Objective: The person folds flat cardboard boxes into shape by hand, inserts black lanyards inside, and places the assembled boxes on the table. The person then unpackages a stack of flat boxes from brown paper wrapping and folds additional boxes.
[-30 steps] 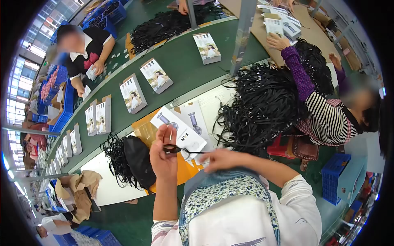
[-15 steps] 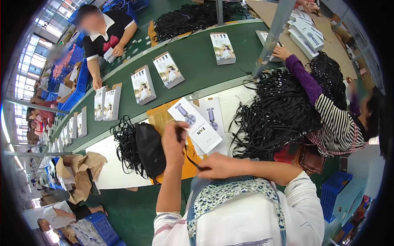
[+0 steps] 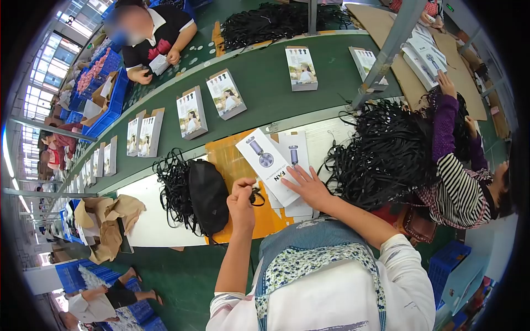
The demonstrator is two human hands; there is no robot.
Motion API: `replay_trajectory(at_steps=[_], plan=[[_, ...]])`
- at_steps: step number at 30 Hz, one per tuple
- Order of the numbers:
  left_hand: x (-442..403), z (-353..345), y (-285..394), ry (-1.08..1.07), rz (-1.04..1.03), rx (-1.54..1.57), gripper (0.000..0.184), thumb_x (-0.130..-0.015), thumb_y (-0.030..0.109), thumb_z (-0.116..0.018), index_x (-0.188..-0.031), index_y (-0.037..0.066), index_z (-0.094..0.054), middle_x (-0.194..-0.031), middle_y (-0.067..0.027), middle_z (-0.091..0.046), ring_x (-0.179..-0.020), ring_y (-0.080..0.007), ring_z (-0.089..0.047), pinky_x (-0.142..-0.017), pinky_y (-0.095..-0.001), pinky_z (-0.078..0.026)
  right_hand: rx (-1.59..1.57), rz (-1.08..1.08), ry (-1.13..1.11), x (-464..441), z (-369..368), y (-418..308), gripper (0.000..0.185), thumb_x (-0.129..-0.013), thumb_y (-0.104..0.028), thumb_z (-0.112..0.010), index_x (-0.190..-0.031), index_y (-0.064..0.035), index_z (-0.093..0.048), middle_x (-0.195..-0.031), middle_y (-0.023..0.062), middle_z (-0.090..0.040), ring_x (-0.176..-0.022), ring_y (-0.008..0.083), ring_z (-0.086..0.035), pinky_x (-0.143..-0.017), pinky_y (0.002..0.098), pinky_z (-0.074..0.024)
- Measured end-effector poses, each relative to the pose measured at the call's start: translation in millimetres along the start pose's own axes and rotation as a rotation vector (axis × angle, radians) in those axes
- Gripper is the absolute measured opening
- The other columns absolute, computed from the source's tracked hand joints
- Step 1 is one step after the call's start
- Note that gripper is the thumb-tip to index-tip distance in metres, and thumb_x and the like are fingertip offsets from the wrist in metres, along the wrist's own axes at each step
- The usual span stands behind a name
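Observation:
My left hand (image 3: pixel 242 203) is closed around a black strap (image 3: pixel 256 196), bunched into a small loop beside the fingers. The fingers of my right hand (image 3: pixel 310 188) are spread flat over the lower end of a white fan box (image 3: pixel 265 159), printed with a purple handheld fan. Under that box lies a second white fan box (image 3: pixel 298 144), partly covered. Both boxes rest on an orange-brown sheet (image 3: pixel 221 148) on the white worktop. Left of my left hand sits a black cloth pouch (image 3: pixel 207 196) against a pile of black straps (image 3: pixel 174 193).
A large heap of black straps (image 3: pixel 381 154) lies to my right, by a co-worker in striped sleeves (image 3: pixel 458 176). Upright boxes (image 3: pixel 226 95) stand along the green conveyor (image 3: pixel 259 83). A metal post (image 3: pixel 386 52) rises at its near edge. Another person (image 3: pixel 160 33) is across the belt.
My right hand has left the strap and moved forward onto the fan box. The strap is now bunched in my left hand. The striped-sleeved co-worker's hand has shifted to the stacked boxes.

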State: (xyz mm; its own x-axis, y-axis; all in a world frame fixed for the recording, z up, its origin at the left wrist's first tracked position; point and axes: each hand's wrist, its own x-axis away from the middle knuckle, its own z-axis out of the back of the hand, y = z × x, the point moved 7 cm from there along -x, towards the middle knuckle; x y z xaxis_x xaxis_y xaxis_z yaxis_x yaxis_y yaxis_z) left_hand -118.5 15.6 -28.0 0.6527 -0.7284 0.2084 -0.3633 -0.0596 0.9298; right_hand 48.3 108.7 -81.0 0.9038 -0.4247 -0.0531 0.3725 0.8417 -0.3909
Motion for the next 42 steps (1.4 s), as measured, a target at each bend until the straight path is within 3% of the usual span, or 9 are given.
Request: replay_trajectory(at_steps=[9,12,17,20,23,29,31,33,42], plan=[[7.9,-56.3,80.3,-0.011,0.187,0.625,0.025,-0.084,0.016,-0.051,-0.064,0.006,-0.041,-0.062,-0.0014,-0.041,-0.046,-0.0063,-0.034,-0.038,-0.0198,-0.024,-0.244,0.138,0.476,-21.9,105.4,-44.2,0.031,-0.068,-0.005,-0.067,-0.098,-0.0071,-0.062,-0.096,0.0076,-0.065,-0.093,0.0286,-0.06,-0.078,0.036,-0.0499],[18.8,-81.1,125.4,-0.169,-0.127,0.387,0.031,-0.083,0.012,-0.049,-0.055,0.005,-0.041,-0.05,-0.0005,-0.038,-0.04,-0.0058,-0.029,-0.034,-0.0228,-0.022,-0.453,-0.046,0.481,-26.5,140.0,-50.1,0.013,-0.079,-0.014,-0.064,-0.09,-0.0072,-0.059,-0.072,0.0097,-0.062,-0.062,0.0262,-0.06,-0.057,0.0343,-0.0467],[23.2,-91.9,136.6,-0.347,-0.517,0.02,0.026,-0.077,0.002,-0.054,-0.052,0.001,-0.046,-0.061,-0.0065,-0.052,-0.044,-0.0118,-0.043,-0.039,-0.0218,-0.03,-0.712,-0.154,0.284,-28.1,160.4,-49.7,0.014,-0.083,-0.017,-0.061,-0.089,-0.0051,-0.058,-0.064,0.0113,-0.06,-0.056,0.0276,-0.058,-0.052,0.0337,-0.0459],[34.5,-123.5,125.2,-0.683,-0.902,-0.718,0.026,-0.068,0.012,-0.07,-0.056,0.005,-0.048,-0.079,-0.0068,-0.059,-0.073,-0.0194,-0.057,-0.058,-0.0284,-0.041,-0.805,-0.271,0.181,-29.3,164.8,-35.5,0.018,-0.083,-0.015,-0.061,-0.092,0.0,-0.058,-0.066,0.0096,-0.062,-0.057,0.0104,-0.058,-0.053,0.0255,-0.046],[45.4,-131.2,121.4,-0.402,-1.195,-1.307,0.026,-0.064,0.016,-0.074,-0.061,0.006,-0.051,-0.094,-0.0055,-0.058,-0.095,-0.0227,-0.052,-0.075,-0.0372,-0.04,-0.799,-0.28,0.214,-39.8,168.4,-23.9,0.018,-0.083,-0.015,-0.062,-0.091,0.0003,-0.058,-0.064,0.0087,-0.06,-0.057,0.0085,-0.054,-0.053,0.0243,-0.0447],[15.6,-55.5,70.0,-0.316,-0.792,-0.844,0.093,-0.067,0.04,-0.077,-0.132,0.006,-0.019,-0.125,-0.0142,-0.041,-0.118,-0.0214,-0.04,-0.1,-0.0417,-0.032,-0.896,-0.415,0.189,-54.1,158.3,15.7,0.014,-0.084,-0.013,-0.06,-0.088,0.0008,-0.057,-0.066,-0.0007,-0.058,-0.059,0.0044,-0.047,-0.054,0.0216,-0.0413],[-10.9,-26.0,-1.9,-0.425,0.083,-0.298,0.094,-0.065,0.043,-0.078,-0.134,0.005,-0.026,-0.128,-0.0129,-0.04,-0.118,-0.0218,-0.041,-0.098,-0.0373,-0.034,-1.021,-0.407,0.263,-75.1,163.2,34.6,0.014,-0.085,-0.012,-0.059,-0.089,0.0009,-0.057,-0.071,-0.0001,-0.059,-0.064,0.0046,-0.05,-0.058,0.0213,-0.0422],[-13.6,-7.0,-50.8,-0.589,0.41,-0.366,0.092,-0.066,0.043,-0.077,-0.134,0.003,-0.029,-0.124,-0.01,-0.046,-0.115,-0.0202,-0.044,-0.095,-0.034,-0.037,-1.031,-0.449,0.233,-88.8,158.7,48.4,0.014,-0.086,-0.012,-0.059,-0.09,0.001,-0.056,-0.076,0.0008,-0.06,-0.069,0.0052,-0.053,-0.062,0.0211,-0.0428],[-136.2,49.6,-96.9,-0.204,0.387,-0.067,0.048,-0.086,0.024,-0.058,-0.127,0.005,-0.04,-0.111,-0.0047,-0.055,-0.098,-0.0148,-0.053,-0.083,-0.03,-0.044,-1.16,-0.49,0.43,-106.3,83.7,84.4,0.043,-0.093,-0.026,-0.049,-0.129,-0.0031,-0.042,-0.126,0.0098,-0.05,-0.111,0.0139,-0.049,-0.088,0.0262,-0.0408]])
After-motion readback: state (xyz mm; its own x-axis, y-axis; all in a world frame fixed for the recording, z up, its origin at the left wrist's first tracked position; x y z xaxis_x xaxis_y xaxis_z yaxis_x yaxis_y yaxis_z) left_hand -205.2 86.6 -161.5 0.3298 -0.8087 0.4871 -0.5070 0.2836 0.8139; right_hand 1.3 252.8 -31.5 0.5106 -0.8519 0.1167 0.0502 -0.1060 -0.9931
